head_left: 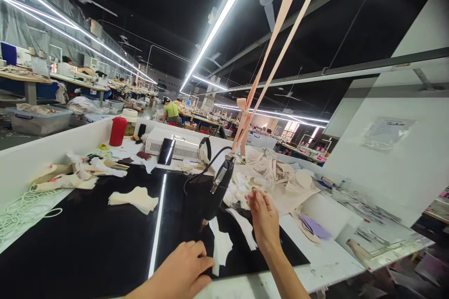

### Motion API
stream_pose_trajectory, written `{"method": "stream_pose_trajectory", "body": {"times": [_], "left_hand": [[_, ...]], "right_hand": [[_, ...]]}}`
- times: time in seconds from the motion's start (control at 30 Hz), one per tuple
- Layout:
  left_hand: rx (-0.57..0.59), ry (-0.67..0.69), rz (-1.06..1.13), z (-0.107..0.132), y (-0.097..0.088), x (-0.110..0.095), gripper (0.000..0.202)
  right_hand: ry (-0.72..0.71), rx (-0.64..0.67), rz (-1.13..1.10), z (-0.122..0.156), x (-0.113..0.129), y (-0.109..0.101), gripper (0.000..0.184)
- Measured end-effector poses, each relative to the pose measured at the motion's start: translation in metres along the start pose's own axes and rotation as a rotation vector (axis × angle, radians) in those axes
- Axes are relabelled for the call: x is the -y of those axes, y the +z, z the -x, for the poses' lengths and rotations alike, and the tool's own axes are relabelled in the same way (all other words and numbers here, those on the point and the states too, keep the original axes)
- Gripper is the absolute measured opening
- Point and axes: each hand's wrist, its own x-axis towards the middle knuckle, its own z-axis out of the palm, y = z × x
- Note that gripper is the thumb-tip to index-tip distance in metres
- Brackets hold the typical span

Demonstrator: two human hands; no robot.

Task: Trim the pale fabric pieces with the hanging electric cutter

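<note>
Two hands sit near the black hanging tool [218, 189]: left hand [182, 273], loosely curled, touches the white cut piece [221, 245] below it, grip unclear. Right hand [264, 218], open and empty, meets the beige fabric pile [280, 182] beside it.

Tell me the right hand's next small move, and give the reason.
Probably ease the right hand forward and pinch one piece from the beige fabric pile. Its fingertips sit at the pile's near edge and it seems empty, while the left hand rests curled on the black table beside a white cut piece.
</note>
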Motion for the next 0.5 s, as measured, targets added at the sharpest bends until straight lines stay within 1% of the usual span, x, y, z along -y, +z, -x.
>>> {"method": "stream_pose_trajectory", "body": {"times": [0.03, 0.1, 0.17, 0.23, 0.3, 0.37, 0.43, 0.5], "left_hand": [[-0.003, -0.005, 0.073, 0.0, -0.001, 0.001, 0.026], [-0.043, -0.05, 0.338, 0.0, -0.003, 0.005, 0.027], [-0.101, -0.147, 0.636, -0.003, -0.005, 0.012, 0.03], [-0.131, -0.262, 0.845, -0.006, -0.009, 0.019, 0.044], [-0.112, -0.345, 0.959, -0.006, -0.014, 0.024, 0.06], [-0.065, -0.407, 1.086, -0.001, -0.021, 0.023, 0.07], [-0.019, -0.441, 1.213, 0.008, -0.03, 0.018, 0.073], [-0.005, -0.45, 1.309, 0.019, -0.038, 0.013, 0.067]], "right_hand": [[0.006, 0.023, 0.002, 0.009, 0.005, 0.001, 0.04], [0.027, 0.092, 0.011, 0.03, 0.015, 0.005, 0.036], [0.058, 0.172, 0.028, 0.052, 0.02, 0.011, 0.035], [0.096, 0.25, 0.04, 0.075, 0.02, 0.017, 0.036], [0.138, 0.311, 0.036, 0.095, 0.015, 0.024, 0.038], [0.193, 0.374, -0.008, 0.111, 0.007, 0.031, 0.037], [0.245, 0.438, -0.077, 0.123, -0.002, 0.039, 0.037], [0.28, 0.489, -0.126, 0.132, -0.01, 0.045, 0.038]]}}
